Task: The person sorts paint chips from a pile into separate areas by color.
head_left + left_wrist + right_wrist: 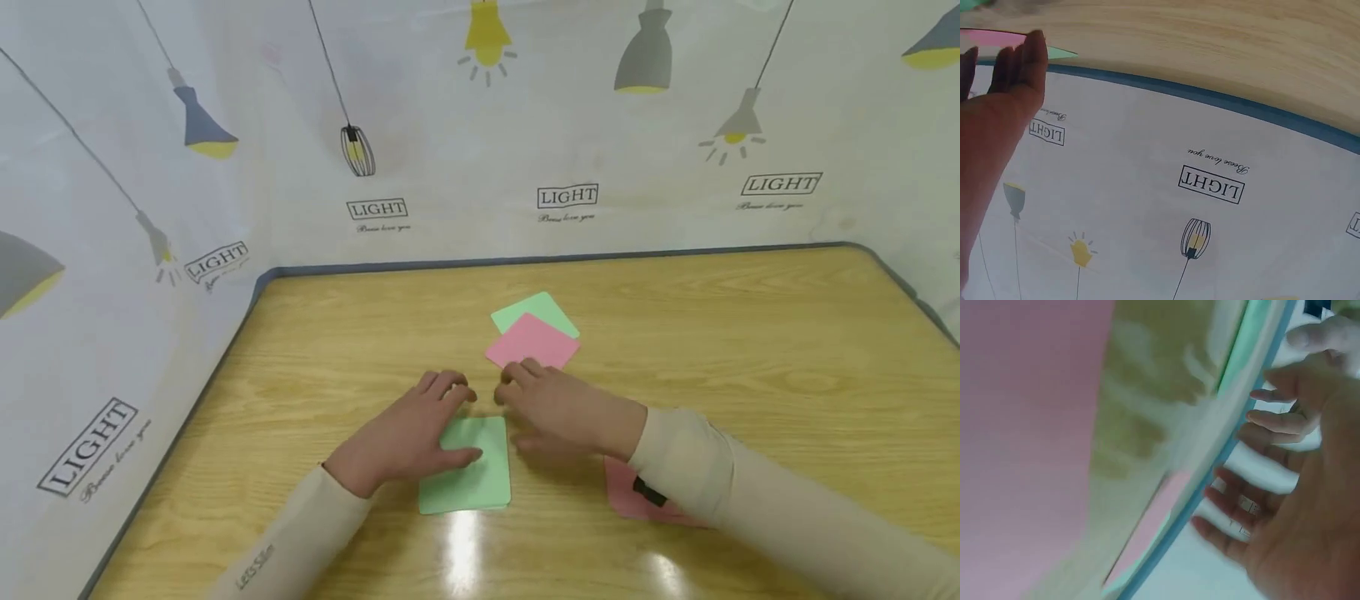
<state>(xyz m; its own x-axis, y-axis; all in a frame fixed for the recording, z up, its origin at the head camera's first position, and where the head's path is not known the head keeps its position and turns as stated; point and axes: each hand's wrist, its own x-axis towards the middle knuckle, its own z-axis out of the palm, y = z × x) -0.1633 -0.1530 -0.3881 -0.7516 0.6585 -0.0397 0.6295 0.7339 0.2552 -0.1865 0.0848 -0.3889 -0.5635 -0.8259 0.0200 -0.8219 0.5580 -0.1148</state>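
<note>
Square cards with rounded corners lie in three groups on the table. My left hand point(405, 442) hovers at the left side of a green card stack point(483, 483), fingers loosely bent and thumb stretched over it. My right hand point(573, 412) is to the right of that stack, its fingers relaxed and apart with nothing between them. Just beyond its fingertips, a pink card point(534, 337) overlaps a green card point(546, 307). Under my right forearm lies another pink card pile point(624, 496), partly hidden by the sleeve; it looms large in the right wrist view point(1029, 425).
The wood-grain table point(360, 333) has a dark blue edging point(450, 266) along its back and sides. A white sheet printed with lamps and "LIGHT" point(465, 167) rises behind it and at both sides. A small black object point(649, 491) is at the right sleeve.
</note>
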